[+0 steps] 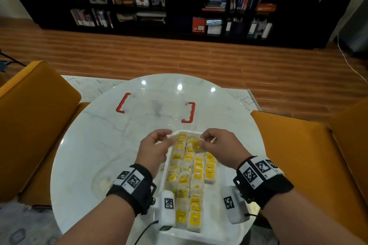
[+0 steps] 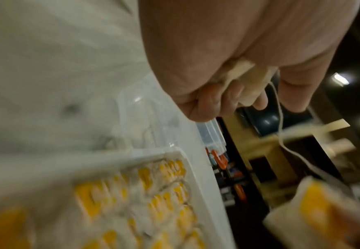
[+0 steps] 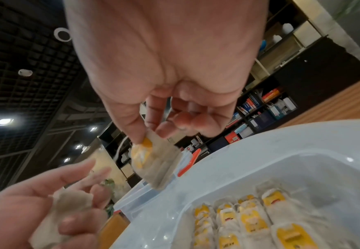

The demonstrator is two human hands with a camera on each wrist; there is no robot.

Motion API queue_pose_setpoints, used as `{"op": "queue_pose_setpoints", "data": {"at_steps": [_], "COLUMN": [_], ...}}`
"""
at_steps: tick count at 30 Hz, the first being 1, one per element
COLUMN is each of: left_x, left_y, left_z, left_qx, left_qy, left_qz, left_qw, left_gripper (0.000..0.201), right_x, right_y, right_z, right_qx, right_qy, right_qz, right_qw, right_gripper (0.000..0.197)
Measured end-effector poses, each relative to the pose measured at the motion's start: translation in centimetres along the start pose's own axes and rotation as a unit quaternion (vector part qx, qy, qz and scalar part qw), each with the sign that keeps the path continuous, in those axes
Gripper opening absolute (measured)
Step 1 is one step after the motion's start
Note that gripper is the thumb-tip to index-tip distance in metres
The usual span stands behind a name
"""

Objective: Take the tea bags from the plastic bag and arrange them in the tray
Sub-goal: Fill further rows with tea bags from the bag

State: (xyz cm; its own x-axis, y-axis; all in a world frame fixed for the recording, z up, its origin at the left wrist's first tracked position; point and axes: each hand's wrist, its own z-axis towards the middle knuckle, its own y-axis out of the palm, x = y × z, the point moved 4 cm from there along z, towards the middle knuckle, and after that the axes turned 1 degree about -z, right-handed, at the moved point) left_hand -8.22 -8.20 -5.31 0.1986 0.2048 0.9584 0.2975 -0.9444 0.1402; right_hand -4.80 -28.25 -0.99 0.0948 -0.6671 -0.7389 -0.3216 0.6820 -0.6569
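Both hands are up over the far end of the white tray [image 1: 217, 230], right hand [image 1: 216, 143] pinching a yellow-tagged tea bag [image 3: 151, 161] hanging long-axis down, closest to the open slot below, left hand [image 1: 154, 148] gripping another tea bag [image 3: 68, 207].

Tray [image 2: 129, 156] blurred (left wrist view); labels unreadable.

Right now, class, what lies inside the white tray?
Rows of tea bags with yellow tags fill the white tray. Its floor beneath them and its near corners behind the wrist cameras are hidden.
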Motion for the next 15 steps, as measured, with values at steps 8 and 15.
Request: {"op": "queue_pose_setpoints", "data": {"at_steps": [8, 15], "left_x": [-0.2, -0.3], "left_y": [2.9, 3.1], "left_z": [-0.6, -0.5], "left_qx": [-0.107, -0.133], "left_qy": [0.119, 0.101], "left_qz": [0.278, 0.335], "left_qw": [0.947, 0.927], "left_gripper": [0.028, 0.022], "right_x": [-1.3, -1.5], "right_y": [0.3, 0.2], "right_z": [-0.1, 0.4], "right_qx": [-0.038, -0.042], "right_qy": [-0.042, -0.052], "right_qz": [0.074, 0.011], "right_qw": [0.996, 0.998], "right_gripper": [0.002, 0.002]}}
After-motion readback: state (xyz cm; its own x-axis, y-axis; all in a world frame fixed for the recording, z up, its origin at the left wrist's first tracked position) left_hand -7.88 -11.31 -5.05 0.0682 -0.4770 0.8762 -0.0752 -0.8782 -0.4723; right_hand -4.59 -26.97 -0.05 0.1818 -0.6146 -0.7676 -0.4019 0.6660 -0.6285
